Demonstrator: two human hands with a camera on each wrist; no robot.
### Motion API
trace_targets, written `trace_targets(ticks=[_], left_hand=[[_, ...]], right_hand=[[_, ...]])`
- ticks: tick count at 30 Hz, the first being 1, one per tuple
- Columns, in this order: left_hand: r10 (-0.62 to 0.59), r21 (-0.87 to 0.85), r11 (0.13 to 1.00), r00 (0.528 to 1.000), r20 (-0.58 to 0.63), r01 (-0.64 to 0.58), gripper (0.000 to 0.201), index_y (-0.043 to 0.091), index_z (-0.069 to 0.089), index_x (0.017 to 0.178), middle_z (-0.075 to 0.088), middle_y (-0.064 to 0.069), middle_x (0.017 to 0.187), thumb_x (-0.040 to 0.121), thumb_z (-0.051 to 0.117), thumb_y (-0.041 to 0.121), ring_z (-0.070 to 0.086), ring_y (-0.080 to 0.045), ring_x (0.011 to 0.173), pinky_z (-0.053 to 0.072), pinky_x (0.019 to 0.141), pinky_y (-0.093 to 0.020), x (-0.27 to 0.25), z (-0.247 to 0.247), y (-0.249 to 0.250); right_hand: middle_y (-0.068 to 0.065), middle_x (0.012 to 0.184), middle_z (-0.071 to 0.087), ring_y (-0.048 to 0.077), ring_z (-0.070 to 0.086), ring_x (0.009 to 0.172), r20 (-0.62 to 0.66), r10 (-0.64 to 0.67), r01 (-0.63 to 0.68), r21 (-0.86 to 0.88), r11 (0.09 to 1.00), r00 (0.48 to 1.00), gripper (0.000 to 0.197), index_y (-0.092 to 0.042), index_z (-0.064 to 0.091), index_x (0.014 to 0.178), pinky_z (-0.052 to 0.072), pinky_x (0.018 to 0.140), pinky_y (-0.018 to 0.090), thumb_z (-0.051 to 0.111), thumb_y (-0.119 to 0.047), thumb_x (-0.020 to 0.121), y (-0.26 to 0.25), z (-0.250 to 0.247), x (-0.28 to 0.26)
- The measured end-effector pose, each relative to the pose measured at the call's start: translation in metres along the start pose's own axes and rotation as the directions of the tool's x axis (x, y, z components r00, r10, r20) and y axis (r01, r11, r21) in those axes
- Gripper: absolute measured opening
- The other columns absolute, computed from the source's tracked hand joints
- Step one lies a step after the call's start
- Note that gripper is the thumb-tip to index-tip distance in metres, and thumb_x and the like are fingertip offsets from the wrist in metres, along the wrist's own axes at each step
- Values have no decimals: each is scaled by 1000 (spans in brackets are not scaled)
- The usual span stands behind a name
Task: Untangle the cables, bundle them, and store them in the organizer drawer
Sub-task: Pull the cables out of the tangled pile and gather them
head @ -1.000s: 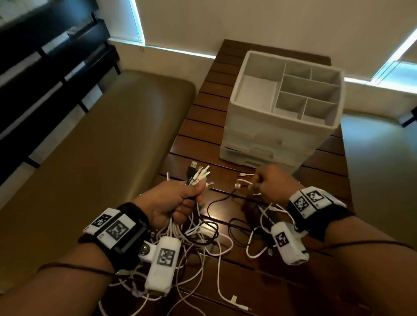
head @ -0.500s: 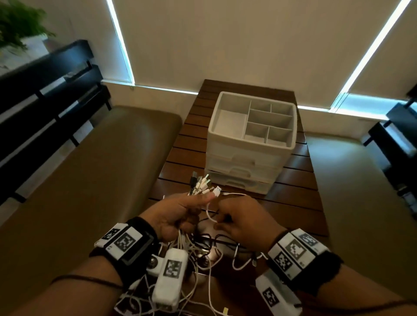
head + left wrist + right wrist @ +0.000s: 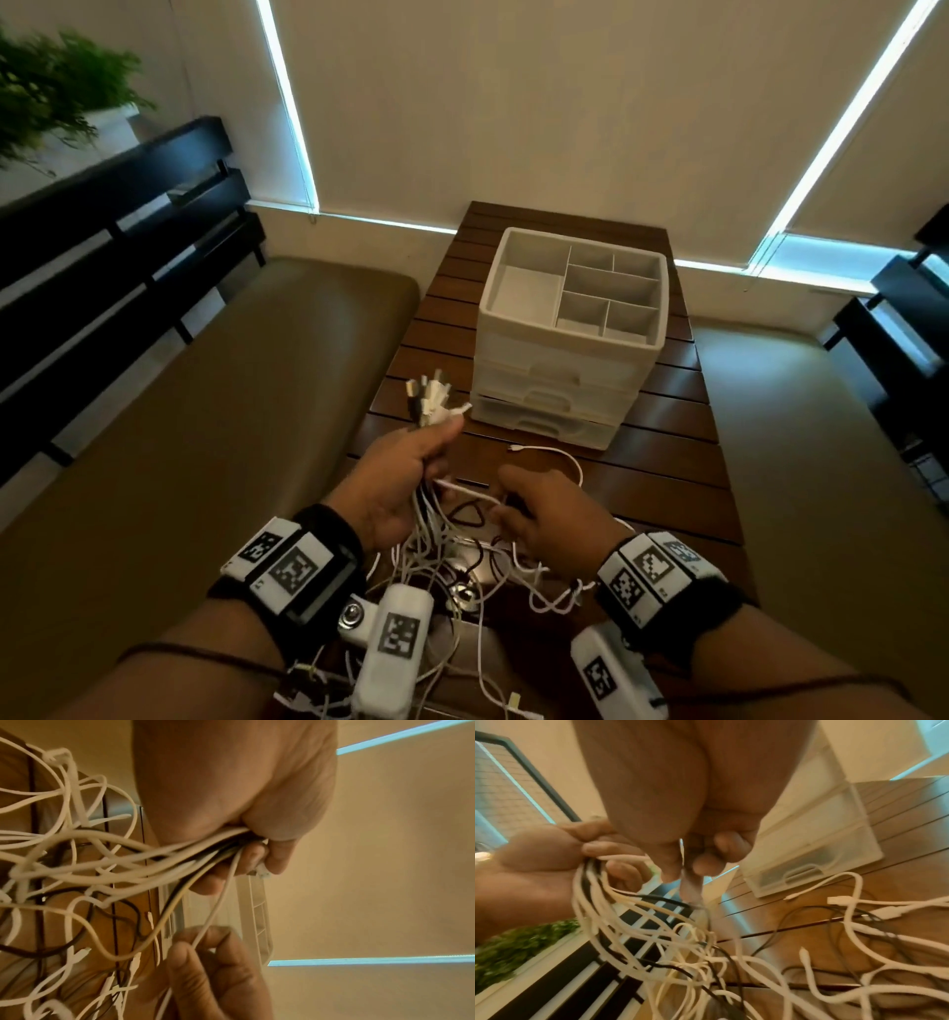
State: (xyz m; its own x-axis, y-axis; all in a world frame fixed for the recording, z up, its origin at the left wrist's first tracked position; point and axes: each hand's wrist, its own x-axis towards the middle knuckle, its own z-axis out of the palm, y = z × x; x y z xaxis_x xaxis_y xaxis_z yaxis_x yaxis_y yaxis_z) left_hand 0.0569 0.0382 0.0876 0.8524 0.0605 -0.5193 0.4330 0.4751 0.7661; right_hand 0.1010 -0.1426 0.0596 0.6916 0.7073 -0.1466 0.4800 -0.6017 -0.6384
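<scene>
My left hand [image 3: 411, 462] grips a bunch of white and black cable ends [image 3: 429, 401], plugs sticking up past the fist; the cords [image 3: 159, 858] trail down from it. My right hand [image 3: 534, 509] pinches a single thin white cable [image 3: 472, 492] just right of the left hand, its thumb and finger closed on the strand [image 3: 203, 935]. A tangle of cables [image 3: 462, 570] lies on the wooden table [image 3: 667, 462] under both hands. The white organizer [image 3: 570, 334] stands beyond, its stacked drawers [image 3: 805, 862] closed.
A tan cushioned bench [image 3: 205, 411] runs along the left of the table, with a black slatted backrest [image 3: 102, 246] and a plant [image 3: 46, 92] behind. Another seat [image 3: 821, 462] lies right. One white cable end [image 3: 544, 452] lies loose before the organizer.
My right hand has dropped back from the plug bunch toward me and now pinches a strand lower down. The left hand has risen slightly with its bunch; the head view tilted up.
</scene>
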Motion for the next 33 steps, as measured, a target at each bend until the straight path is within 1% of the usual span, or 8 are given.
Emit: trace_targets(ticks=[4,9,11,13,15,21,26,33], left_hand=[[127,-127,983,991,-43,-131,33,15,52,59,41,-5,53,90,61,25,52,-21,55,52,47,-29,-7,-2,16],[156,253,956,988,-12,-148,20,19,48,75,28,7,48,87,64,21,23,-7,37,21,35,-17,-17,-14,50],[117,590,804,992,-47,-68,19,17,55,75,34,5,49,90,65,22,27,-10,38,21,39,-19,-27,-16,66],[141,876,483,985,-96,16,18,14,64,75,45,3,48,87,70,27,36,-11,39,28,41,-22,-34,-19,79],[257,949,312,959,-118,33,15,12,68,77,51,5,46,84,72,26,41,-9,39,32,43,-23,-38,-18,86],[332,707,674,943,-32,-214,13,22,67,76,49,15,36,85,72,30,41,2,34,31,47,-23,-39,23,60],[121,683,720,991,55,-125,20,14,64,71,51,10,42,82,75,27,42,-2,36,32,41,-16,-30,33,32],[33,714,699,999,10,-30,23,12,63,72,42,3,50,84,72,29,33,-11,43,27,44,-24,-30,7,43]], right_hand=[[-4,79,68,5,62,68,14,79,-80,51,996,997,3,-22,59,90,52,66,26,58,-22,93,16,-8,-1],[-6,82,65,2,58,70,21,151,-152,76,985,988,3,-20,63,88,48,67,23,62,-20,91,40,-26,-2],[-6,84,65,9,61,76,20,170,-171,81,982,985,3,-20,64,86,50,73,29,66,-21,88,47,-34,-3],[-8,83,65,10,61,79,13,160,-160,-16,987,987,5,-23,63,83,49,74,28,67,-23,87,48,-41,-2],[-6,80,65,11,60,76,-2,157,-156,-88,984,988,8,-23,62,81,49,71,30,67,-24,88,44,-47,0],[-9,72,61,0,55,65,-9,-12,11,-145,989,1000,10,-19,65,82,38,58,16,67,-27,87,-7,-58,12],[-21,64,61,-6,57,64,-176,-100,109,43,993,979,32,-42,59,67,41,60,8,67,-17,87,-28,-63,13],[-1,76,68,16,64,72,-60,51,-43,120,992,997,6,-21,69,80,53,72,33,71,-25,84,8,-66,-1]])
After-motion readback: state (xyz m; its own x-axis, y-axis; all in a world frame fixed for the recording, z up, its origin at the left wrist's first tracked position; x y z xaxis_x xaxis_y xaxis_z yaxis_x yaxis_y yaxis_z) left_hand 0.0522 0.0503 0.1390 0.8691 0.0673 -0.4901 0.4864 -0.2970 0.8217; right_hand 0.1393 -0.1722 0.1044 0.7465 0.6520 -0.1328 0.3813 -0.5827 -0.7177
